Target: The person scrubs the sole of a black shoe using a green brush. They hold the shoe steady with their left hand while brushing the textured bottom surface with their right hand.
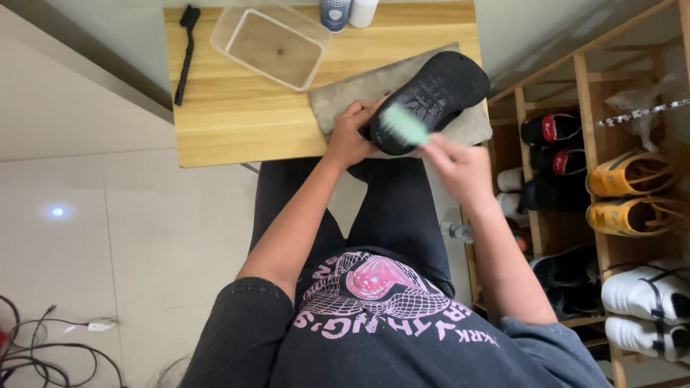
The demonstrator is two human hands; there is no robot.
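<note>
A black shoe point(438, 93) lies sole-up on a grey cloth point(345, 97) at the near right of a small wooden table point(237, 115). My left hand point(350, 133) grips the shoe's near end. My right hand point(460, 167) holds a light green brush point(405, 123), blurred, against the sole.
A clear plastic tub point(272, 44) with water stands at the table's back. A long black brush point(185, 54) lies at the left edge. Two bottles point(348, 12) stand at the far edge. A wooden shoe rack point(596, 179) full of shoes is on the right. Cables point(43, 345) lie on the floor, lower left.
</note>
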